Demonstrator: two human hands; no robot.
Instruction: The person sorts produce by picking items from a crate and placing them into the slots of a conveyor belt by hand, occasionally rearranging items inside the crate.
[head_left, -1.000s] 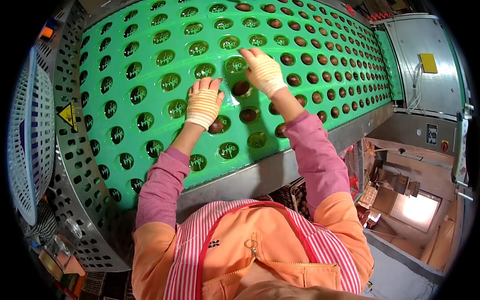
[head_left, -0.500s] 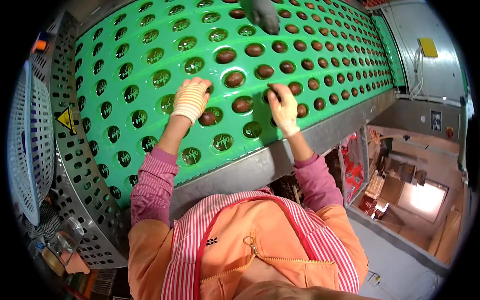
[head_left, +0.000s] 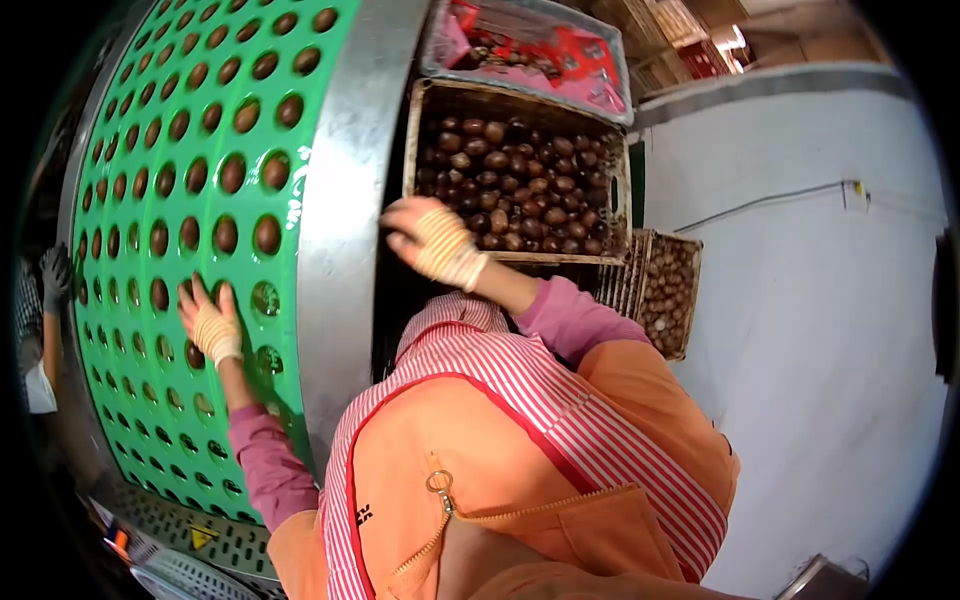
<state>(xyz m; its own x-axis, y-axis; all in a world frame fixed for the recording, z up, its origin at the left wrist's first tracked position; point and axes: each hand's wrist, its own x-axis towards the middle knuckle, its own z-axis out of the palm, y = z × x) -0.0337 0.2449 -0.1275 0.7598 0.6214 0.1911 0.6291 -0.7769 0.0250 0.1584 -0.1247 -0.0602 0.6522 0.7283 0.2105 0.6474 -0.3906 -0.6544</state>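
Note:
My left hand (head_left: pixel 212 322), in a striped fingerless glove, is over the green moulded belt (head_left: pixel 270 335). Its fingers are spread around a cup, with no piece visible in their grasp. A brown egg-shaped piece (head_left: pixel 195 354) sits in a cup by the wrist, partly covered. My right hand (head_left: pixel 432 240), gloved alike, hovers by the lower left corner of a crate (head_left: pixel 413 140); its fingers are stretched apart and look empty. Many dark brown oval pieces (head_left: pixel 515 185) fill that crate. Rows farther up the belt hold similar pieces, while cups below my left hand are bare.
A steel rail (head_left: pixel 345 200) runs between belt and crate. Beyond the crate stands a grey bin (head_left: pixel 430 55) with red lining. Another crate (head_left: pixel 690 300) of lighter brown pieces sits to the right. At far left is a co-worker's grey-gloved hand (head_left: pixel 56 272).
My view has swung right, bringing the crates into sight. My right hand has left the belt and moved to the crate's edge. My left hand stays over the belt, fingers now spread.

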